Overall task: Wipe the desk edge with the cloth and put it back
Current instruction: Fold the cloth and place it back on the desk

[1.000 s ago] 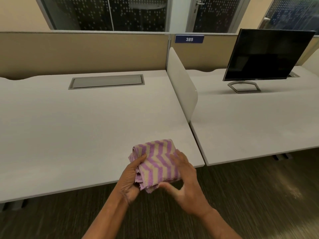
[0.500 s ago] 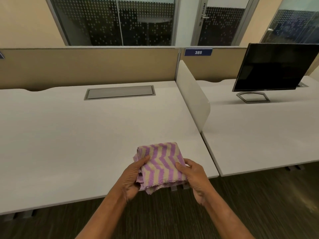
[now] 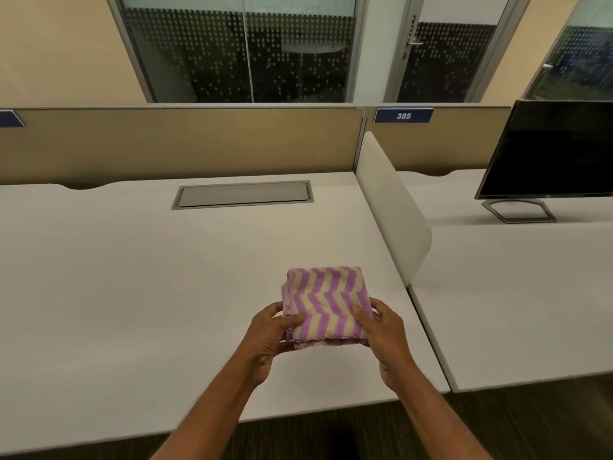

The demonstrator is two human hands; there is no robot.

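A folded cloth (image 3: 326,300) with purple and cream zigzag stripes sits flat over the white desk (image 3: 132,293), well in from the front edge (image 3: 298,415). My left hand (image 3: 270,333) pinches its near left corner, thumb on top. On the other side, my right hand (image 3: 381,330) grips the near right corner. Whether the cloth rests on the desk or is held just above it is unclear.
A white divider panel (image 3: 394,210) stands to the right of the cloth, between this desk and the neighbouring desk (image 3: 514,293). A dark monitor (image 3: 554,151) stands on that desk. A grey cable hatch (image 3: 242,195) lies at the back. A beige partition (image 3: 182,141) closes the rear.
Both hands have carried the cloth from beyond the front edge inward over the desk. My right hand, loose a second ago, has closed on the cloth's right corner.
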